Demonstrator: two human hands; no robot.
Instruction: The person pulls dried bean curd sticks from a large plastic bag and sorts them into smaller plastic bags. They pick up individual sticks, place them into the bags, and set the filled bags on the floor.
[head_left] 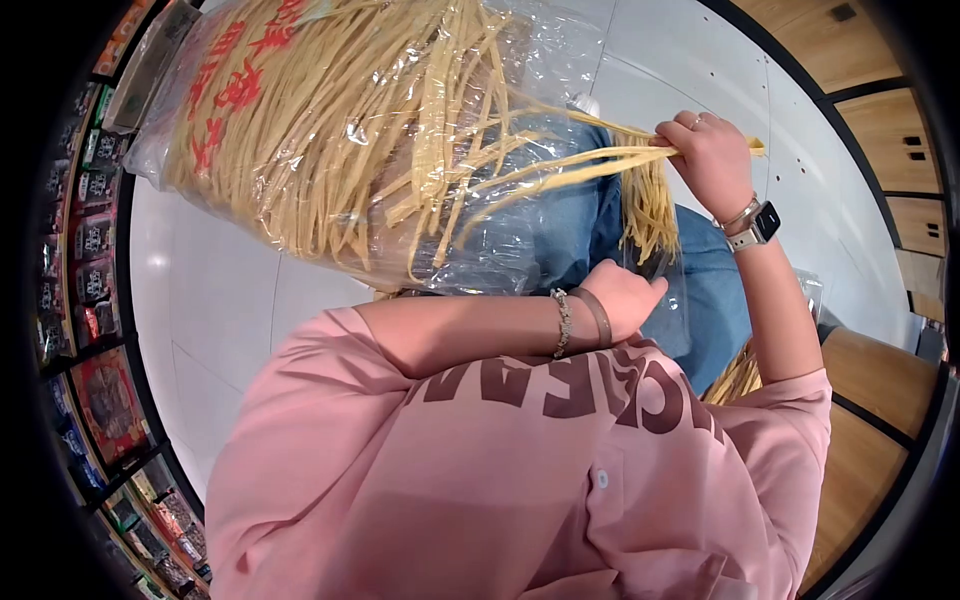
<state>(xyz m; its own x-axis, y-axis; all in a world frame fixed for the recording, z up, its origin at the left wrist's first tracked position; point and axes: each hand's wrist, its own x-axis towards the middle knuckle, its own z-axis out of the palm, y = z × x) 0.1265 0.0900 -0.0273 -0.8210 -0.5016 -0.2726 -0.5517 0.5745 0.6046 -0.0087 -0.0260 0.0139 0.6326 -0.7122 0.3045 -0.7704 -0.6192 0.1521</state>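
Note:
My right hand point(705, 155), with a watch on its wrist, is closed around a few long yellow dried strips point(590, 165). They stretch left toward a large clear plastic bag point(480, 265) with red lettering, packed with a mass of the same strips point(320, 130). My left hand point(625, 300) is low over my lap, its fingers partly curled at a small clear bag point(672, 310). A short bunch of strips point(650, 215) lies at that bag's far end, just below my right hand. How the left fingers grip the small bag is partly hidden.
Shelves of packaged goods point(95, 235) line the left side. Wooden cabinets point(885, 140) curve along the right. More strips point(735, 375) show beside my right leg, under the forearm. Small dark specks dot the pale tiled floor point(815, 240).

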